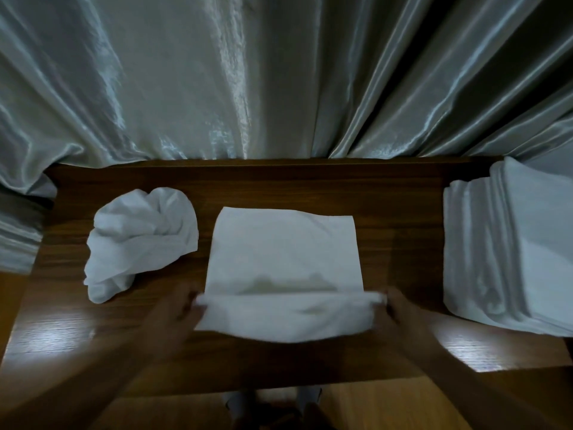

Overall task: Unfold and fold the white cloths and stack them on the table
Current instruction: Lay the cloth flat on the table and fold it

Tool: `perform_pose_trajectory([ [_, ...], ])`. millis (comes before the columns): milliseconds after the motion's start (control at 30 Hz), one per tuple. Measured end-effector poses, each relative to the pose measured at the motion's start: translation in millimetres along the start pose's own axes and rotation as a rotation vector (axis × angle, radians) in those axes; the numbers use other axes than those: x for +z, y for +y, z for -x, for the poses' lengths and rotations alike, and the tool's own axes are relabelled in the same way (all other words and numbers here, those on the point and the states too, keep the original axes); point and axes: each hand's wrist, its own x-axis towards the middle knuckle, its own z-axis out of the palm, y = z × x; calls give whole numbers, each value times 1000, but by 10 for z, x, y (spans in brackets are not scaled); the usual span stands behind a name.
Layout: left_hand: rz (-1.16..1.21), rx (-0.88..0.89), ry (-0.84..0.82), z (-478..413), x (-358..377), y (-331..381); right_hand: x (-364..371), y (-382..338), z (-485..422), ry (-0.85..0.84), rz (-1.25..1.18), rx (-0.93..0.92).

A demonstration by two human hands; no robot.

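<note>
while both hands [173, 308] [400, 308] pinch its near edge, unmarked white cloth [282, 249] lies flat.

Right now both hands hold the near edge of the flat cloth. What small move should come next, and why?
Probably carry that lifted edge forward, toward the curtain, and lay it on the far edge. The left hand and right hand grip the near corners of the flat cloth, and its near part is already raised and curling over, so the fold looks only begun. The rest lies flat on the table.
</note>
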Motion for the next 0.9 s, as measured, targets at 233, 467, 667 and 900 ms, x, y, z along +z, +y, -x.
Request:
perform_pose_trajectory([
  [233,247,-201,220,-1159,-241,352,-221,-425,-1271,161,-128,147],
  [467,160,-310,304,-1846,-133,329,-88,-274,-1997,199,102,250],
  [667,158,-414,229,-1985,50,245,79,-114,-2103,196,180,341],
  [900,106,-270,179,-1579,236,212,172,-100,-1670,240,53,323],
])
